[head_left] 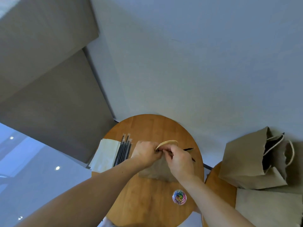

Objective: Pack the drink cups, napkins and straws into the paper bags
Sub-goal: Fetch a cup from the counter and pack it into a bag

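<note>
A brown paper bag [157, 171] stands on the round wooden table [147, 199], its top pinched together and its rope handle [167, 143] looping up above my fingers. My left hand [145, 152] and my right hand [179, 161] both grip the bag's top edge, fingertips touching. Left of the bag lie several black wrapped straws [123, 152] beside a stack of white napkins [106, 154]. No drink cup is visible; the bag's inside is hidden.
A clear tub of coloured paper clips [179, 197] sits near the table's front edge. On a second wooden surface at the right stands an open paper bag [246, 161] with rope handles, and a flat bag [268, 208] lies in front of it. A wall rises behind.
</note>
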